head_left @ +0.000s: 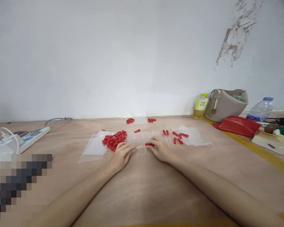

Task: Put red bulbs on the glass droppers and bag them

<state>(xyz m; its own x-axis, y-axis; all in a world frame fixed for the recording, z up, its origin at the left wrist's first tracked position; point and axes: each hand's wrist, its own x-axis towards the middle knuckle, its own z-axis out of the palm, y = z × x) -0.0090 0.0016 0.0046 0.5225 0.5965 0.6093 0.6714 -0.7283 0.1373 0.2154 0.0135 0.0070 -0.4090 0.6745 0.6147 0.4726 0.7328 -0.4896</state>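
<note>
Holding one bulb [149, 144], one tube [140, 147]

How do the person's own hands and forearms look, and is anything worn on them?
The left hand and the right hand are bare, without gloves; no rings can be made out. The left forearm and right forearm show no sleeve, watch or bracelet. Fingernails are too small to judge.
</note>
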